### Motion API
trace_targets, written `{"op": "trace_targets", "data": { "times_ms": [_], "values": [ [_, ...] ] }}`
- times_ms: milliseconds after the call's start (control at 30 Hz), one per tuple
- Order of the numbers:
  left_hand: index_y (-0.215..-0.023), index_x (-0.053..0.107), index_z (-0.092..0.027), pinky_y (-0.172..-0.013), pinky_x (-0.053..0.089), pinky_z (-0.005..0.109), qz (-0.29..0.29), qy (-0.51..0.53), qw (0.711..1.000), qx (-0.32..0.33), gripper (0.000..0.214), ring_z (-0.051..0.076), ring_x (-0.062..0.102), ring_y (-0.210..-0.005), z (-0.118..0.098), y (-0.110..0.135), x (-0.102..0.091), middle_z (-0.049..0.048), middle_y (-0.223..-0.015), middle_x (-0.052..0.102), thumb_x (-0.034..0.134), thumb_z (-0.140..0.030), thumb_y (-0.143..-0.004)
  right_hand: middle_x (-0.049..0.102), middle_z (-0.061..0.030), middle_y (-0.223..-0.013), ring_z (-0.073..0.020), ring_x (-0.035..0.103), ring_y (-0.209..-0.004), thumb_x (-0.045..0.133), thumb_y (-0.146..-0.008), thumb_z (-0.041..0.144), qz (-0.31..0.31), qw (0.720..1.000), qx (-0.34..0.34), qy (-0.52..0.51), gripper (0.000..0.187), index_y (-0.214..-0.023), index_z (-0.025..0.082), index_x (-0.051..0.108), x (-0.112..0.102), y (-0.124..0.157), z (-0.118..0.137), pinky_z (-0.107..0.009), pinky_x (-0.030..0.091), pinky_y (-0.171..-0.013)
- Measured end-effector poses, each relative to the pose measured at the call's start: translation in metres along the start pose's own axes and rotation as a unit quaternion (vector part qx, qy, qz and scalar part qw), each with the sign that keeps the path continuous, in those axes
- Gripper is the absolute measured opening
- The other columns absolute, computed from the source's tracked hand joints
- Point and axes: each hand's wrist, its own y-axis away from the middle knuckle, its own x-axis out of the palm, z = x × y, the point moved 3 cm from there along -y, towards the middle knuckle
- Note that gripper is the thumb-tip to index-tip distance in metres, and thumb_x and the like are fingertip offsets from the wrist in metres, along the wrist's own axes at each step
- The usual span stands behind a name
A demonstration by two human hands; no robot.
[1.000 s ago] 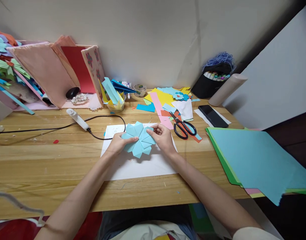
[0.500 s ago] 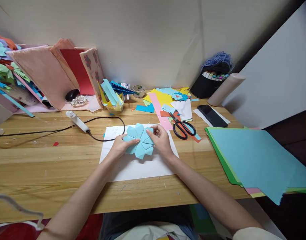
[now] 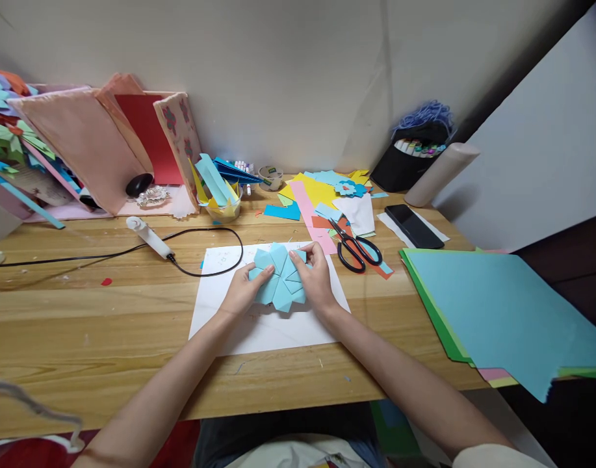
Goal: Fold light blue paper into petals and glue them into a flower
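Note:
Between my hands is a light blue folded paper flower (image 3: 279,281) with several pointed petals meeting at its middle. My left hand (image 3: 246,286) grips its left side, thumb lying on top of a petal. At the right edge, my right hand (image 3: 314,273) pinches a petal, thumb in front and the other fingers partly hidden behind. The flower is over a white sheet of paper (image 3: 229,338) with small pencil marks in its upper left corner. Whether the flower touches the sheet I cannot tell.
Black-handled scissors (image 3: 356,252) lie among paper scraps to the right. A white glue gun (image 3: 149,237) with a black cord is on the left. Coloured paper sheets (image 3: 492,312) overhang the right edge, near a phone (image 3: 413,226). A cup of paper pieces (image 3: 224,207) stands behind.
The flower has shifted slightly right and turned a little in my hands. My left hand has moved right with it. My right hand keeps its pinch on the right edge.

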Motion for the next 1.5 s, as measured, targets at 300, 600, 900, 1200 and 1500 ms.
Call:
{"op": "trace_targets", "data": {
  "times_ms": [300, 600, 900, 1200, 1500],
  "values": [
    [-0.094, 0.064, -0.012, -0.060, 0.048, 0.031, 0.011, 0.025, 1.000, -0.005, 0.053, 0.021, 0.063, -0.065, 0.006, -0.001, -0.001, 0.0109, -0.080, 0.069, 0.069, -0.050, -0.057, 0.045, 0.0014, -0.071, -0.0150, 0.045, -0.069, 0.051, -0.076, 0.042, 0.025, 0.993, 0.097, -0.063, 0.023, -0.076, 0.022, 0.039, 0.007, 0.002, -0.011, -0.027, 0.040, -0.063],
    [-0.090, 0.063, -0.011, -0.068, 0.048, 0.032, 0.014, 0.049, 0.999, 0.020, 0.047, 0.024, 0.063, -0.077, 0.004, -0.006, -0.009, 0.0122, -0.087, 0.069, 0.069, -0.046, -0.060, 0.046, 0.0013, -0.071, -0.0147, 0.046, -0.068, 0.049, -0.076, 0.046, 0.107, 0.987, 0.107, -0.045, 0.026, -0.076, 0.022, 0.042, 0.004, -0.003, -0.006, -0.027, 0.040, -0.062],
    [-0.089, 0.064, -0.011, -0.065, 0.046, 0.029, -0.016, -0.016, 0.997, 0.080, 0.043, 0.022, 0.061, -0.075, -0.002, -0.005, -0.014, 0.0097, -0.088, 0.068, 0.065, -0.047, -0.065, 0.035, 0.0045, -0.063, -0.0096, 0.034, -0.056, 0.053, -0.077, 0.038, 0.113, 0.993, 0.010, -0.041, 0.025, -0.067, 0.020, 0.039, -0.007, -0.011, 0.010, -0.023, 0.029, -0.051],
    [-0.087, 0.065, -0.012, -0.063, 0.046, 0.028, -0.003, 0.010, 0.998, 0.059, 0.042, 0.020, 0.061, -0.071, -0.003, -0.005, -0.014, 0.0081, -0.084, 0.068, 0.067, -0.046, -0.062, 0.032, 0.0049, -0.060, -0.0096, 0.032, -0.054, 0.056, -0.075, 0.037, 0.078, 0.991, 0.046, -0.094, 0.026, -0.065, 0.020, 0.039, -0.004, -0.009, 0.004, -0.023, 0.026, -0.050],
    [-0.087, 0.066, -0.011, -0.057, 0.046, 0.028, -0.036, 0.034, 0.998, 0.031, 0.049, 0.019, 0.061, -0.060, -0.001, -0.004, -0.011, 0.0082, -0.075, 0.069, 0.071, -0.047, -0.055, 0.033, 0.0050, -0.060, -0.0095, 0.032, -0.055, 0.054, -0.077, 0.034, 0.040, 0.995, 0.029, -0.084, 0.026, -0.062, 0.020, 0.037, -0.003, -0.003, 0.012, -0.023, 0.028, -0.052]
  ]
}}
